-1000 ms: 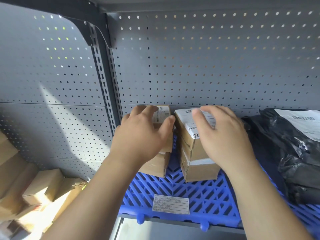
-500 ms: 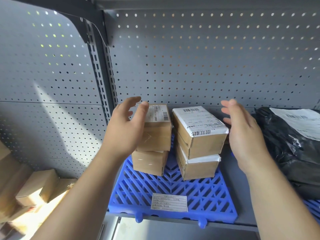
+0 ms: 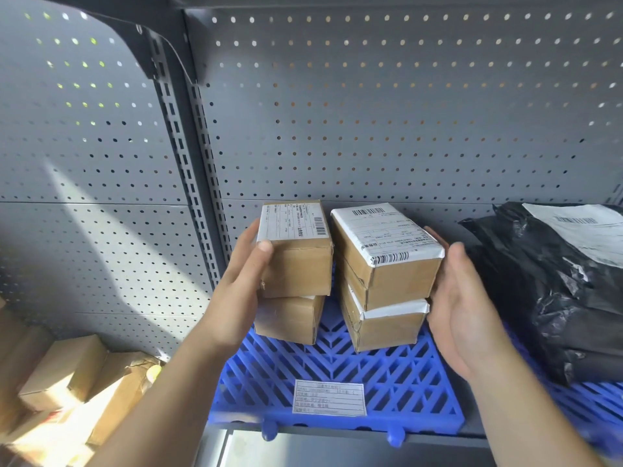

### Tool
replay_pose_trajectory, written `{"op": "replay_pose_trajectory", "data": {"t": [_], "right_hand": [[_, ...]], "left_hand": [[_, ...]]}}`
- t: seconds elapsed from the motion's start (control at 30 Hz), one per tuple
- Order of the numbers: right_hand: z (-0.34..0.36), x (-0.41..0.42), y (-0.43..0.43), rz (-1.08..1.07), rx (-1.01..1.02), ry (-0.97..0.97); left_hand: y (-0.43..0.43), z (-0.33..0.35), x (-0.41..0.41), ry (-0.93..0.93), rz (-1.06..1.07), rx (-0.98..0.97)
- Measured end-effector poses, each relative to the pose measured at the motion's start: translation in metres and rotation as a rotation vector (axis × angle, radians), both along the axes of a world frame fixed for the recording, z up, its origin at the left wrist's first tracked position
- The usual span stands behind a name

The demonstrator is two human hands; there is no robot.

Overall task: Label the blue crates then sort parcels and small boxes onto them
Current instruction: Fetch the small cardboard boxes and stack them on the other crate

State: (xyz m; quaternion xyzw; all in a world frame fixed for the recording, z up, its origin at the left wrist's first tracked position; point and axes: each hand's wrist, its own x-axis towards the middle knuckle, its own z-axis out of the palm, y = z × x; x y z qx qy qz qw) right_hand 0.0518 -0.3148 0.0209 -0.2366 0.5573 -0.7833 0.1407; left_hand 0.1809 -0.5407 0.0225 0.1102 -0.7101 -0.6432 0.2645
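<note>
left hand (image 3: pixel 241 284) flat against left box stack (image 3: pixel 298 271), right hand (image 3: pixel 463 318) open beside right stack (image 3: pixel 391 288)

Left hand (image 3: pixel 247 278): raised, palm turned right, fingers straight, thumb (image 3: pixel 264 247) laid forward; seemingly pressing flat, not gripping.
Right hand (image 3: pixel 463 311): palm turned left, fingers loosely extended, thumb up.
Left forearm (image 3: pixel 161 392): bare, angled up rightward.
Right forearm (image 3: pixel 526 409): bare, angled up leftward.
</note>
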Motion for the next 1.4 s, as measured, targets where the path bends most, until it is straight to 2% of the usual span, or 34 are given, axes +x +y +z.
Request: {"op": "replay_pose_trajectory", "data": {"t": [0.27, 0.5, 0.67, 0.9, 1.13, 1.4], "right_hand": [[-0.013, 0.018, -0.014, -0.051, 0.07, 0.021], [-0.013, 0.024, -0.026, -0.08, 0.079, -0.007], [-0.015, 0.025, -0.025, -0.123, 0.123, 0.055], [-0.015, 0.033, -0.027, -0.203, 0.16, 0.157], [-0.017, 0.036, -0.033, -0.262, 0.251, 0.159], [-0.021, 0.036, -0.036, -0.266, 0.233, 0.095]], "left_hand": [[0.004, -0.012, 0.001, 0.025, -0.033, 0.032], [0.009, -0.006, -0.012, -0.015, 0.028, 0.038], [0.017, -0.007, 0.001, -0.005, -0.031, -0.002], [0.014, -0.006, 0.002, -0.045, 0.02, -0.109], [0.02, -0.005, 0.002, 0.004, 0.031, -0.049], [0.024, -0.004, 0.001, -0.011, 0.062, 0.017]]}}
